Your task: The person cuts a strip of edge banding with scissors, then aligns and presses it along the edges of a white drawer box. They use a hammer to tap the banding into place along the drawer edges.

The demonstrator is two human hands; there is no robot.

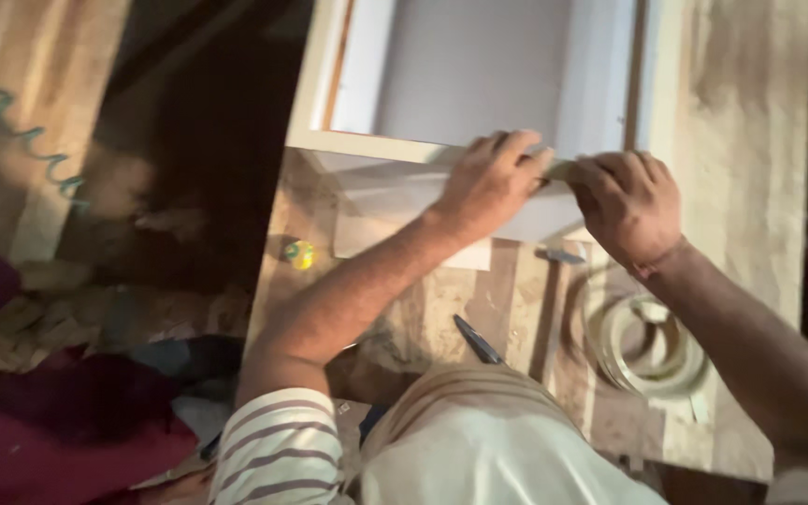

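Nearest us, on the worktop's near edge, lies a dark blue-handled tool, and toward the near right corner a loose coil of pale edge banding sits flat, its loops wound inside one another. A small round green and yellow thing rests by the left edge. The worktop itself is rough, streaked wood.

Farther in, our two hands meet on the near rail of a white framed panel, which lies flat across the far part of the worktop. The left hand reaches in from a bare forearm, palm down, its fingers curled over the rail's edge and pressing on a pale strip there. The right hand comes in from the right, knuckles up, its fingers closed in a pinch on the same strip, just beside the left. The frame is smooth and painted, with a flat grey-white centre.
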